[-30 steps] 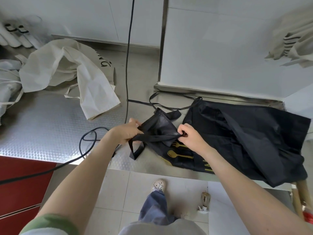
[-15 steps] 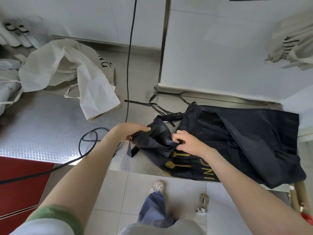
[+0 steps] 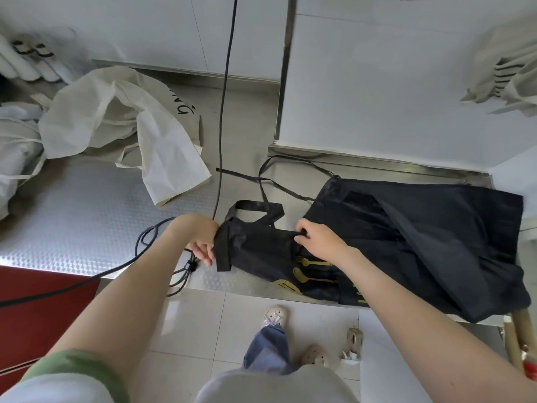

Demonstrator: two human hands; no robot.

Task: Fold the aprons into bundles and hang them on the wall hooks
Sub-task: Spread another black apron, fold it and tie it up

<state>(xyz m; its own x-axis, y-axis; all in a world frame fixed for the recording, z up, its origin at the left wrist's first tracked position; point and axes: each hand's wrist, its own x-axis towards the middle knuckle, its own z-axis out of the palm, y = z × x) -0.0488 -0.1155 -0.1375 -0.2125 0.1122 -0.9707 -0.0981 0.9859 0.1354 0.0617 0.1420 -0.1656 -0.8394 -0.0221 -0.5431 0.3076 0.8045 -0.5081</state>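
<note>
A black apron (image 3: 406,237) with gold cutlery print lies on the steel counter (image 3: 87,216), its skirt spread to the right. My left hand (image 3: 200,242) grips the bib's left edge and a strap near the counter's front. My right hand (image 3: 316,239) pinches the black cloth at the middle of the bib. Thin black ties (image 3: 279,181) trail back toward the wall. A cream apron (image 3: 122,123) lies crumpled at the back left. A striped cream bundle (image 3: 505,80) hangs on the wall at the upper right.
A black cable (image 3: 223,97) hangs down the wall and coils (image 3: 162,237) on the counter by my left wrist. White cloth (image 3: 14,146) is heaped at the far left. A red cabinet front (image 3: 37,312) sits below the counter. My feet stand on the tiled floor.
The bib has been pulled leftward and laid flatter on the counter. My left hand moved down to its left edge. My right hand shifted a little to the right on the cloth.
</note>
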